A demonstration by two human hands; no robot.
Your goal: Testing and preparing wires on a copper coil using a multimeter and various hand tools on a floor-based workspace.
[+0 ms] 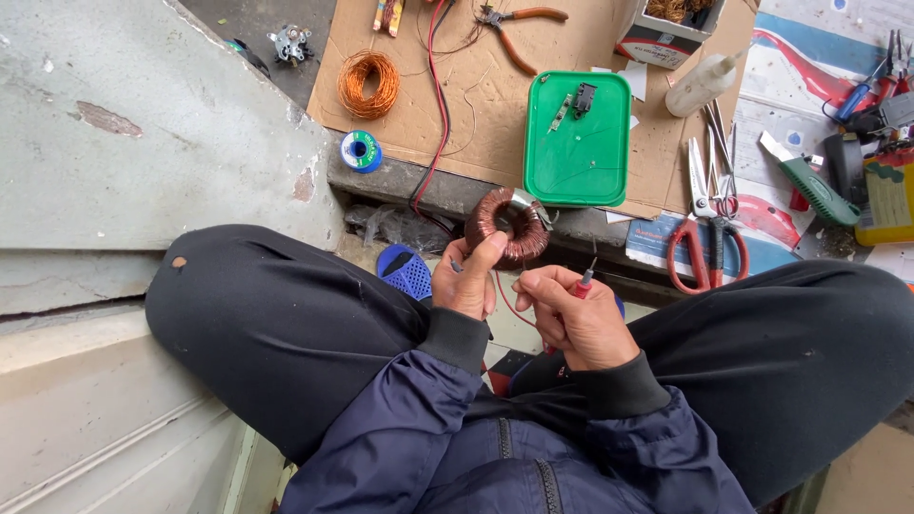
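Cardboard sheet (pixel 476 95) covers the floor ahead of my crossed legs, with a green plastic tray (pixel 577 162) near its front edge and red-handled scissors (pixel 706 238) off its right front corner. My left hand (pixel 465 281) is clamped on a copper-wound ring coil (pixel 506 225), held in the air above my lap, thumb pressed on its rim. It looks heavy and stiff, its fine windings easily scratched, so the outer rim seems the safest hold. My right hand (pixel 571 319) pinches a thin red-handled probe (pixel 584 282) just beside it.
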